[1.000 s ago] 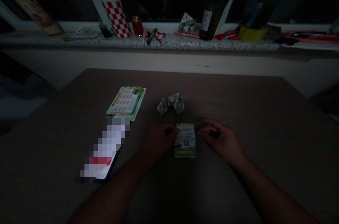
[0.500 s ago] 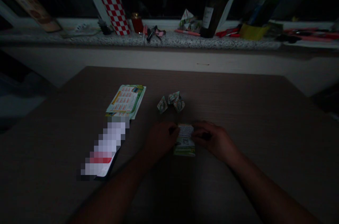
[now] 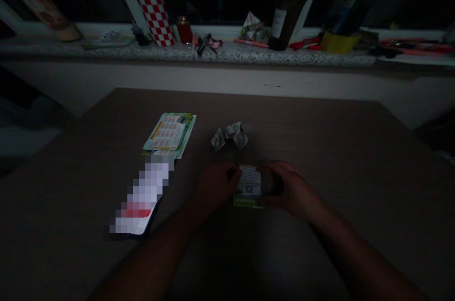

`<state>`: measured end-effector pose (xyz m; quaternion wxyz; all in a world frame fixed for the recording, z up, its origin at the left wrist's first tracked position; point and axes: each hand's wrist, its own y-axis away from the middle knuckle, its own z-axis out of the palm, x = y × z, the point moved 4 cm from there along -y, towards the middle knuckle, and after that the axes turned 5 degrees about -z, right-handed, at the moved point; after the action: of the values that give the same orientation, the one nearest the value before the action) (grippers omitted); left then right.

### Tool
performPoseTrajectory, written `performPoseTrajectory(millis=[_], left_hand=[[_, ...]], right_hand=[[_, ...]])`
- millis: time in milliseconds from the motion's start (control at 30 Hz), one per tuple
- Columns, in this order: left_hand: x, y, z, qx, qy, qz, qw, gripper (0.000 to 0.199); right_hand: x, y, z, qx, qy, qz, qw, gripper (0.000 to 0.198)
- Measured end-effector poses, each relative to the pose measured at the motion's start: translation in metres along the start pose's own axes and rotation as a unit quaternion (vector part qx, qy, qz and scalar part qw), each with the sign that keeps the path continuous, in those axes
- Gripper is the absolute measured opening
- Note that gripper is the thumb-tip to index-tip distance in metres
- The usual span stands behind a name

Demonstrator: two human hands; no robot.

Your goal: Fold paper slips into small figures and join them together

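Observation:
A small printed paper sheet (image 3: 249,182) lies on the table in front of me, with text at its top, a square code and a green strip along its bottom. My left hand (image 3: 217,185) is closed on its upper left edge, thumb against the paper. On the other side, my right hand (image 3: 289,189) curves around the right edge, index finger at the upper corner and thumb at the lower one. Just beyond the sheet stand a folded paper piece (image 3: 218,140) and a cluster of folded paper (image 3: 237,135).
A stack of printed calendar sheets (image 3: 168,132) lies at the left, beside a phone (image 3: 144,201) with a blurred screen. Behind the wooden table (image 3: 320,135), a stone windowsill (image 3: 231,57) carries a red-checkered bottle (image 3: 156,19), a dark container (image 3: 282,21) and several small items.
My right thumb has slid down from the middle of the sheet's right edge to its lower right corner, widening the hand. My left hand has stayed in place.

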<state>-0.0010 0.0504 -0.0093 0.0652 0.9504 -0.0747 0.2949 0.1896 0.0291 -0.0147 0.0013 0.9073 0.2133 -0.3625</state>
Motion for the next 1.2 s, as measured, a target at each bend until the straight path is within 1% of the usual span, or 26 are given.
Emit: performPoseTrajectory(millis=[133, 233, 300, 367, 400, 467, 533, 567, 600, 633, 700, 767, 800, 867, 933, 1000, 1033, 1067, 1133, 1167, 1200], left_hand=[[0.0, 0.002, 0.0, 0.011, -0.003, 0.012, 1.0, 0.028], [-0.001, 0.002, 0.0, 0.012, 0.013, 0.002, 1.0, 0.026], [-0.002, 0.002, 0.0, 0.006, 0.049, -0.005, 0.999, 0.025], [-0.003, 0.001, -0.003, 0.009, 0.107, -0.01, 0.994, 0.025], [-0.003, 0.002, -0.006, 0.024, 0.138, -0.013, 0.99, 0.025], [-0.003, 0.004, -0.014, 0.082, 0.179, -0.012, 0.98, 0.024], [0.0, 0.008, -0.024, 0.147, 0.175, 0.005, 0.973, 0.022], [0.002, 0.011, -0.027, 0.167, 0.158, 0.019, 0.973, 0.021], [0.005, 0.014, -0.029, 0.168, 0.136, 0.042, 0.976, 0.021], [0.009, 0.017, -0.029, 0.153, 0.112, 0.067, 0.98, 0.021], [0.015, 0.021, -0.024, 0.099, 0.064, 0.128, 0.985, 0.024], [0.019, 0.023, -0.017, 0.052, 0.028, 0.183, 0.981, 0.028], [0.02, 0.023, -0.014, 0.038, 0.018, 0.205, 0.978, 0.029], [0.02, 0.023, -0.008, 0.03, 0.012, 0.233, 0.972, 0.029], [0.02, 0.022, -0.005, 0.029, 0.022, 0.243, 0.969, 0.028], [0.021, 0.021, -0.004, 0.027, 0.054, 0.232, 0.971, 0.026], [0.02, 0.021, -0.004, 0.024, 0.079, 0.213, 0.974, 0.025], [0.02, 0.021, -0.004, 0.021, 0.11, 0.184, 0.977, 0.025], [0.016, 0.02, -0.004, 0.018, 0.192, 0.103, 0.976, 0.023], [0.014, 0.019, -0.003, 0.019, 0.242, 0.061, 0.968, 0.024], [0.012, 0.018, -0.002, 0.023, 0.295, 0.025, 0.955, 0.026]], right_hand=[[0.003, 0.0, -0.001, -0.007, 0.028, 0.002, 1.0, 0.085], [0.003, 0.001, -0.002, -0.014, 0.035, -0.018, 0.999, 0.09], [0.004, 0.0, -0.004, -0.004, 0.024, -0.029, 0.999, 0.089], [0.005, -0.003, -0.005, 0.028, -0.002, -0.033, 0.999, 0.079], [0.005, -0.004, -0.006, 0.052, -0.017, -0.034, 0.998, 0.071], [0.005, -0.005, -0.007, 0.101, -0.051, -0.027, 0.993, 0.052], [0.005, -0.006, -0.006, 0.129, -0.104, -0.001, 0.986, 0.037], [0.006, -0.006, -0.005, 0.136, -0.141, 0.021, 0.98, 0.034], [0.006, -0.005, -0.004, 0.138, -0.181, 0.038, 0.973, 0.034], [0.007, -0.005, -0.004, 0.14, -0.219, 0.05, 0.964, 0.034], [0.008, -0.005, -0.005, 0.152, -0.296, 0.06, 0.941, 0.037], [0.011, -0.005, -0.007, 0.167, -0.365, 0.067, 0.913, 0.037], [0.011, -0.005, -0.007, 0.17, -0.395, 0.075, 0.9, 0.034], [0.011, -0.005, -0.007, 0.168, -0.431, 0.097, 0.881, 0.031], [0.01, -0.005, -0.006, 0.176, -0.439, 0.116, 0.873, 0.036], [0.008, -0.005, -0.007, 0.204, -0.43, 0.126, 0.87, 0.043], [0.007, -0.004, -0.007, 0.218, -0.421, 0.126, 0.871, 0.045], [0.006, -0.004, -0.007, 0.227, -0.413, 0.125, 0.873, 0.047], [0.005, -0.003, -0.006, 0.229, -0.398, 0.119, 0.881, 0.047], [0.005, -0.003, -0.006, 0.225, -0.392, 0.114, 0.885, 0.046], [0.004, -0.003, -0.005, 0.22, -0.386, 0.108, 0.89, 0.044]])
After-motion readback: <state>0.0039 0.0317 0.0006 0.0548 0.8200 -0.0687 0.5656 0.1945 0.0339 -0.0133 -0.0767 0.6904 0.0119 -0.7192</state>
